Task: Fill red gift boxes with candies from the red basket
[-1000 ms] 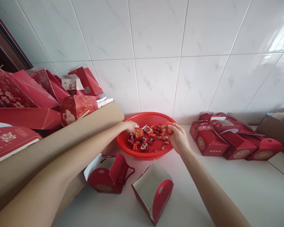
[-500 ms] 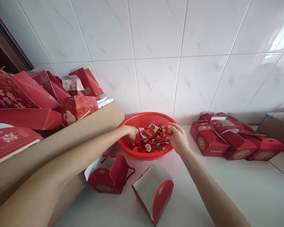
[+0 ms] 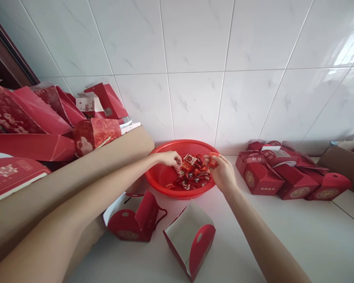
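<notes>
A red plastic basket (image 3: 165, 191) by the tiled wall holds many wrapped candies (image 3: 191, 175), mostly red. My left hand (image 3: 171, 159) is over its left part, fingers pinched at the candies; what they grip, if anything, is too small to name. At the basket's right rim my right hand (image 3: 222, 169) is closed on an orange-red candy packet (image 3: 212, 160). In front of the basket stand two open red gift boxes: one with a cord handle (image 3: 132, 222) to the left, and one with a pale inside (image 3: 191, 236) nearer me.
Several closed red boxes (image 3: 264, 177) stand together at the right. A large cardboard box (image 3: 129, 147) full of red packaging (image 3: 56, 149) fills the left. Another cardboard box (image 3: 342, 165) is at the far right.
My left hand has lifted and moved right from the basket's left side, baring some of the basket's bottom. My right hand has barely moved and keeps its packet.
</notes>
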### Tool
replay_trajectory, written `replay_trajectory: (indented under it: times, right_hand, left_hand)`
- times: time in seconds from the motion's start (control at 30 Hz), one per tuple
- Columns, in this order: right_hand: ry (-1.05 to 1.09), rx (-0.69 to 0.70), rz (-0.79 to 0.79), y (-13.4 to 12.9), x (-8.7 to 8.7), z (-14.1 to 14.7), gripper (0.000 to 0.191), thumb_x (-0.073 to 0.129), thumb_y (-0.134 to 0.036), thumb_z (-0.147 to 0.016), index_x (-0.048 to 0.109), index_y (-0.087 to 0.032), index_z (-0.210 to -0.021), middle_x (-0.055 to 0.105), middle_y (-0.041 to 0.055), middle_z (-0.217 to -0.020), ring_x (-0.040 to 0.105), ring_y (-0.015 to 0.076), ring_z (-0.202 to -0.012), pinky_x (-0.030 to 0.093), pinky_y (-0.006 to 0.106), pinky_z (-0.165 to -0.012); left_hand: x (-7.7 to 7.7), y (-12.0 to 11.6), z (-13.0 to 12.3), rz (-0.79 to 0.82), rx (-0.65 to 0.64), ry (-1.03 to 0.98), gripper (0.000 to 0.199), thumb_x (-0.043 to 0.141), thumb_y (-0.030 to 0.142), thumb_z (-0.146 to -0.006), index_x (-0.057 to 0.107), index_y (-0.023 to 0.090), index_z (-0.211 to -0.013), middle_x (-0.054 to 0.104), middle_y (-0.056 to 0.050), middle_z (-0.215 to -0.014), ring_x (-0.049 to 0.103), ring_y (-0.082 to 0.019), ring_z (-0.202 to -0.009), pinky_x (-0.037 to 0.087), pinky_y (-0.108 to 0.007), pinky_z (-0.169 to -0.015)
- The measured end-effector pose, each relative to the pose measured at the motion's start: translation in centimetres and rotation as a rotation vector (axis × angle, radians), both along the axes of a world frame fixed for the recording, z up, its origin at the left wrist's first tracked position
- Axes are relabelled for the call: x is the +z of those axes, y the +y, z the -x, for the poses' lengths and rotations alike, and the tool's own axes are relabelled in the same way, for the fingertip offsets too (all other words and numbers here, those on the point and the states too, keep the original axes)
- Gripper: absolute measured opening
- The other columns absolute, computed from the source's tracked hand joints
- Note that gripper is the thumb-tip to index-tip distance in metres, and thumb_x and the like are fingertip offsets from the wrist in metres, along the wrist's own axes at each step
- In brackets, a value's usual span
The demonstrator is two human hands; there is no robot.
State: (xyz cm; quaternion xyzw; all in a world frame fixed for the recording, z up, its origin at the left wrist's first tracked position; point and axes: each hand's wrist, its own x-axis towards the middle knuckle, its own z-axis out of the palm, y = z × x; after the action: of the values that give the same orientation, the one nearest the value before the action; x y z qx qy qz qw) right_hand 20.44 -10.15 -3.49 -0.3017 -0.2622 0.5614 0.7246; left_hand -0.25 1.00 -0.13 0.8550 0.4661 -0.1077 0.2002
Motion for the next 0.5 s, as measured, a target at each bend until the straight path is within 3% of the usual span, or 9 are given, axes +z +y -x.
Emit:
replay_trajectory:
  times: [0.23,0.4,0.5]
  right_hand:
    - [0.042,-0.02,0.013,-0.1,0.2,0.1,0.01,0.075,-0.014,-0.06,0.066,-0.016,-0.064,0.074,0.0085,-0.071,0.065,0.0166,-0.068,0.055,0.029,-0.068]
    - [0.052,-0.029,0.019,-0.1,0.3,0.1,0.008,0.073,-0.014,-0.06,0.067,-0.016,-0.064,0.074,0.0086,-0.072,0.066,0.0168,-0.068,0.054,0.028,-0.066]
    - [0.056,-0.042,0.024,0.0,0.2,0.1,0.006,0.072,-0.015,-0.06,0.067,-0.016,-0.063,0.074,0.0085,-0.072,0.066,0.0168,-0.068,0.055,0.029,-0.068]
  left_hand:
    - [0.0,1.2,-1.2,-0.05,-0.057,0.102,0.021,0.078,0.021,-0.058,0.075,0.02,-0.079,0.073,0.003,-0.076,0.063,-0.016,-0.076,0.042,-0.02,-0.062]
    - [-1.0,1.7,-4.1,-0.181,-0.166,0.047,0.042,0.058,0.016,-0.08,0.071,0.028,-0.118,0.074,0.001,-0.115,0.067,-0.017,-0.099,0.048,-0.02,-0.077]
    - [-2.3,1.3,-5.8,-0.268,-0.267,0.047,0.048,0.055,0.016,-0.083,0.067,0.033,-0.127,0.066,0.0,-0.132,0.063,-0.02,-0.114,0.048,-0.024,-0.09]
